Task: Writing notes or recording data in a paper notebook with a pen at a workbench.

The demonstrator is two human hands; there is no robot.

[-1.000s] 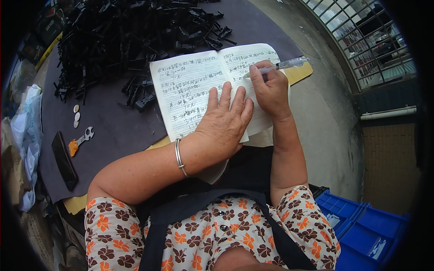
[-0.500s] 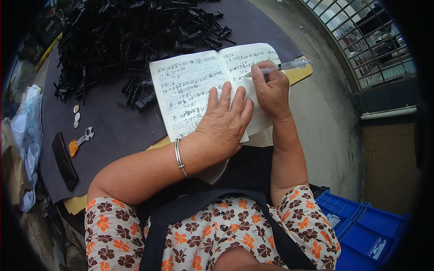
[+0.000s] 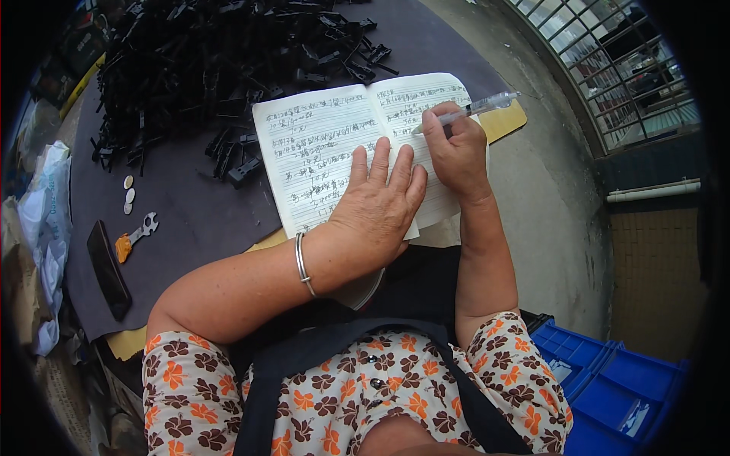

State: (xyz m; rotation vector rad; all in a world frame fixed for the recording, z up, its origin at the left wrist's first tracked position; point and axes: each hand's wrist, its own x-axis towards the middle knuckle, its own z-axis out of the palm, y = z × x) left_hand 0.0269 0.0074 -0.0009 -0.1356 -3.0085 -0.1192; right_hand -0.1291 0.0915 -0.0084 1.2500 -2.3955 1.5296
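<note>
An open lined notebook (image 3: 304,152) with handwriting on both pages lies at the near edge of the table. My left hand (image 3: 376,201) rests flat across its lower middle, fingers spread, holding nothing. In my right hand (image 3: 456,156) is a clear pen (image 3: 487,104), pinched between thumb and fingers. Its tip is at a line of writing on the right page, and its back end points up to the right. A metal bangle (image 3: 303,262) circles my left wrist.
Black plastic parts (image 3: 205,68) form a big heap on the dark table cover (image 3: 190,205). At left lie a black phone (image 3: 109,270), a small metal wrench (image 3: 143,230) with an orange end, and several pale discs (image 3: 128,195). Blue crates (image 3: 616,387) stand at lower right.
The pen's back end has swung slightly upward, and its tip has shifted a little on the right page. My left hand and the notebook stay in place.
</note>
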